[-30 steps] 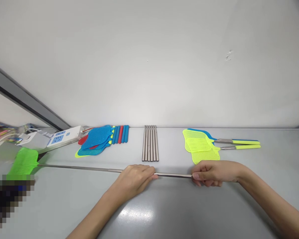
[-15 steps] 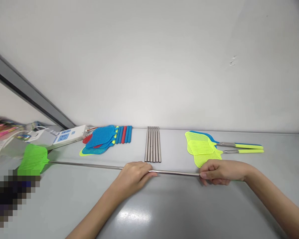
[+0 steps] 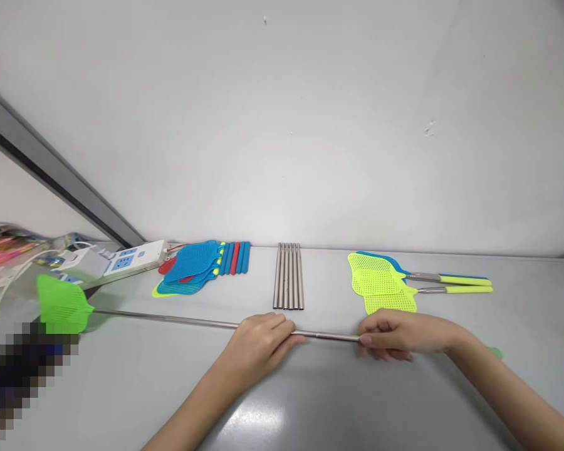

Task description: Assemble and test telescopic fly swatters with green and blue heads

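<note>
A long telescopic fly swatter with a green mesh head (image 3: 66, 305) lies across the front of the table, its thin metal rod (image 3: 169, 319) drawn out. My left hand (image 3: 266, 344) is closed over the rod at mid-length. Farther right, my right hand (image 3: 399, 335) pinches the same swatter between thumb and fingers. Past my right wrist shows a green handle end (image 3: 497, 352); the stretch between is hidden by the hand and forearm. Just behind my right hand lie yellow and blue swatters (image 3: 376, 275) with their handles pointing right.
Behind my left hand stands a row of metal tubes (image 3: 289, 282). To their left are blue, red and yellow swatter heads (image 3: 192, 260) and coloured grips (image 3: 235, 258). A white power strip (image 3: 136, 260) and plastic-wrapped items (image 3: 9, 250) lie at the left. A wall (image 3: 310, 125) closes the back.
The green swatter has shifted right and its head has turned slightly. My right hand went right, then came back left along it. The handle end now shows beyond my wrist. The view shifted slightly.
</note>
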Demonstrator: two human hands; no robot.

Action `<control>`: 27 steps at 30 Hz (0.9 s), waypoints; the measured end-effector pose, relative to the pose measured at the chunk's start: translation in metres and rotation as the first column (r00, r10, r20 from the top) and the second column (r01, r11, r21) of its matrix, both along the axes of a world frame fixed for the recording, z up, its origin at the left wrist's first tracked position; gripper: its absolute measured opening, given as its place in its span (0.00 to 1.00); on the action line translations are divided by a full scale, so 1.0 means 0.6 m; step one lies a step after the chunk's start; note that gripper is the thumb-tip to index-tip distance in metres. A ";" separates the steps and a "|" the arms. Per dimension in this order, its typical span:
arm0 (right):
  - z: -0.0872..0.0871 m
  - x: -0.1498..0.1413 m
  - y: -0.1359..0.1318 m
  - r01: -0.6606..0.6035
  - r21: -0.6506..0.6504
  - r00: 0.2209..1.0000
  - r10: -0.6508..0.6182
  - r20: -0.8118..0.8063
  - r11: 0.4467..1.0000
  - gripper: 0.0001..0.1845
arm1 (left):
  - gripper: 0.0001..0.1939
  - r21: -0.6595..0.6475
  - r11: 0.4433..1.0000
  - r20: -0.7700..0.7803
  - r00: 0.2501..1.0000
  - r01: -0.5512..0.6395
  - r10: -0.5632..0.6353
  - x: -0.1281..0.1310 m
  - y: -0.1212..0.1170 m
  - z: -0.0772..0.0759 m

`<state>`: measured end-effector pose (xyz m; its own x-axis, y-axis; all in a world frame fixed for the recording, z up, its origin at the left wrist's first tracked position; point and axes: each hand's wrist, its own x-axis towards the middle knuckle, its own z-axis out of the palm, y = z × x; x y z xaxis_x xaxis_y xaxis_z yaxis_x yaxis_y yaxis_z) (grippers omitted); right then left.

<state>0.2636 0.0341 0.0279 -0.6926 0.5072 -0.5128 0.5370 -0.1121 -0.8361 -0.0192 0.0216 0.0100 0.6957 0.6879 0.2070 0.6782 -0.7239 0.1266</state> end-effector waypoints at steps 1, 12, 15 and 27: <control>0.000 -0.011 -0.004 0.013 -0.002 1.000 -0.013 -0.006 1.000 0.18 | 0.16 -0.003 1.000 0.004 1.000 0.014 -0.014 0.005 -0.004 0.000; 0.007 -0.039 -0.026 0.042 -0.042 0.998 -0.044 -0.038 0.998 0.19 | 0.15 -0.143 0.989 -0.042 0.998 0.043 -0.049 0.011 -0.010 0.014; 0.005 -0.022 -0.020 0.023 -0.044 1.000 -0.024 -0.019 0.999 0.19 | 0.14 -0.230 0.973 -0.021 1.000 -0.007 0.002 -0.019 0.002 0.015; 0.008 -0.037 -0.023 0.018 -0.033 1.000 -0.018 0.007 0.999 0.14 | 0.12 -0.280 0.959 0.095 0.995 0.035 -0.009 -0.001 -0.017 0.011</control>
<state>0.2415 0.0205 0.0325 -0.6802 0.5024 -0.5338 0.5399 -0.1492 -0.8284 -0.0195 0.0113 0.0167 0.6983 0.7123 0.0712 0.6385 -0.6647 0.3879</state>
